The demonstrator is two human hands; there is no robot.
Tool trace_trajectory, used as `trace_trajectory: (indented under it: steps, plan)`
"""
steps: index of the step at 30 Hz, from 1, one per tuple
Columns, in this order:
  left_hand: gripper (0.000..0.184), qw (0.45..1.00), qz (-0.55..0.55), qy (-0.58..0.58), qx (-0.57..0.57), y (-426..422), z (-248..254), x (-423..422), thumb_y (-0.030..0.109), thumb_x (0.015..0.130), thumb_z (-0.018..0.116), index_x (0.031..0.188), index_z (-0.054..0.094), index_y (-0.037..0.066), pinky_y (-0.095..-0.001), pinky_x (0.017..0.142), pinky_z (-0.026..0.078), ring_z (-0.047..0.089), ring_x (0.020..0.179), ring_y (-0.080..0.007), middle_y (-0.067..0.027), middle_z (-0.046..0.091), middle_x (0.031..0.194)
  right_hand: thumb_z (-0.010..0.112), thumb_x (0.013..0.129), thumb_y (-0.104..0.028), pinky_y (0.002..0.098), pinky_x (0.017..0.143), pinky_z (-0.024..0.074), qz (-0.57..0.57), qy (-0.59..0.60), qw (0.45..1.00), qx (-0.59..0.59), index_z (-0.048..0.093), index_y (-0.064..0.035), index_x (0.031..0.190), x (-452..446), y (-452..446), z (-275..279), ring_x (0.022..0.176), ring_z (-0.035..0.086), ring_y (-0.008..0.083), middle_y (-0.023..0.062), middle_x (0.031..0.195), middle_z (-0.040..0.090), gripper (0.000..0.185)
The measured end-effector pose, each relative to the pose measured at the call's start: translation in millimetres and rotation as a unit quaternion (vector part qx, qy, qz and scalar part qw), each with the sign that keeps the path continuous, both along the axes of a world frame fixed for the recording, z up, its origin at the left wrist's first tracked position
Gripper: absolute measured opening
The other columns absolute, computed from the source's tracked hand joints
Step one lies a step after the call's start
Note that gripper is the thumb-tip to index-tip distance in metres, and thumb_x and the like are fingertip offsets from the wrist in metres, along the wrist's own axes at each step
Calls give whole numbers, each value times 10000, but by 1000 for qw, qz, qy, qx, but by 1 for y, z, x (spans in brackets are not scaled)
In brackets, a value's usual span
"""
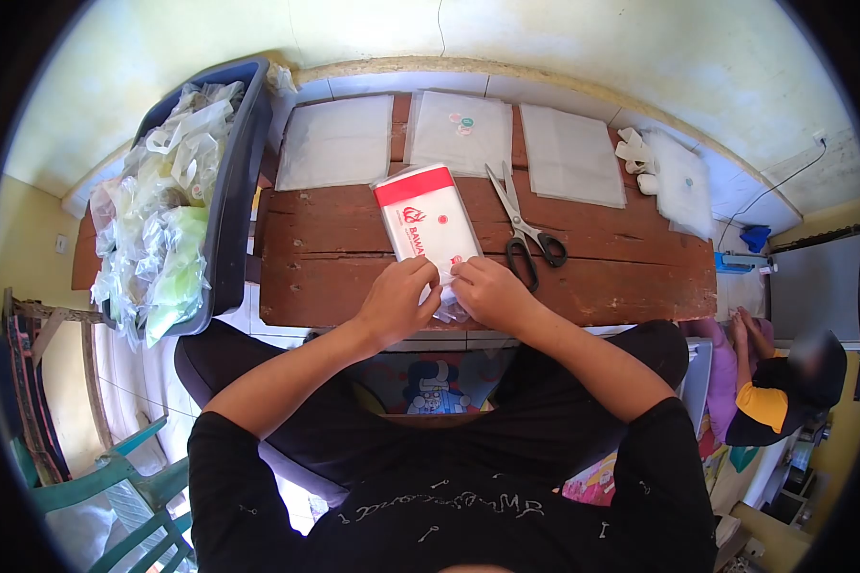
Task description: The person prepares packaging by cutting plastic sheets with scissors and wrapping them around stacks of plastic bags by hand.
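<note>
A flat pack of plastic bags (430, 215), white with a red band and red print, lies tilted on the brown wooden table (325, 248). At its near end my left hand (403, 298) and my right hand (487, 294) meet, fingers pinched on the clear plastic edge. The fingertips partly cover that edge, so the exact grip is hard to see. Just right of the pack, black-handled scissors (520, 229) rest with their blades parted, pointing away from me.
Stacks of clear plastic sheets (334, 143) line the table's far side, one bearing small stickers (462, 124). White rolls (637, 153) lie at the far right. A dark bin (234, 201) full of plastic stands left. Another person (769, 392) sits at right; a green chair (115, 497) stands lower left.
</note>
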State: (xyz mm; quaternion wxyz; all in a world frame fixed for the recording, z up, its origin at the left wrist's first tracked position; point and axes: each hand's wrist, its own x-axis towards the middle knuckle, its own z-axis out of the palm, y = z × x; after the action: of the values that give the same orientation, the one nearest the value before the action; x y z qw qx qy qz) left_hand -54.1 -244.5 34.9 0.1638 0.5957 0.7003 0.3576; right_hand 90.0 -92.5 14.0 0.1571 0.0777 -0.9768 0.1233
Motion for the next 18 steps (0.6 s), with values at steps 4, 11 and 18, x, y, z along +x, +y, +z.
trace_trajectory:
  steps: [4,11,18]
  plan:
    - [111,1000,0,5,9,0,-1,0,95,815,644,852,552,44,-432,733,442,561,813,-363,-149,579,851,606,723,-113,343,730,488,-18,19,1000,11,619,-31,790,-2,-3,-3,837,592,234,96,874,598,107]
    - [138,999,7,42,14,0,-2,-2,91,788,665,849,552,42,-416,781,437,565,874,-335,-127,586,891,605,731,-135,361,808,468,-30,50,997,41,610,-23,788,-2,-8,3,894,588,244,124,1004,615,126]
    - [487,987,6,147,68,5,-5,12,83,727,684,1178,508,34,-433,987,376,501,1141,-339,-162,541,1206,591,745,-143,381,872,456,-29,31,999,2,603,-19,778,0,-11,2,982,589,273,148,1030,610,129]
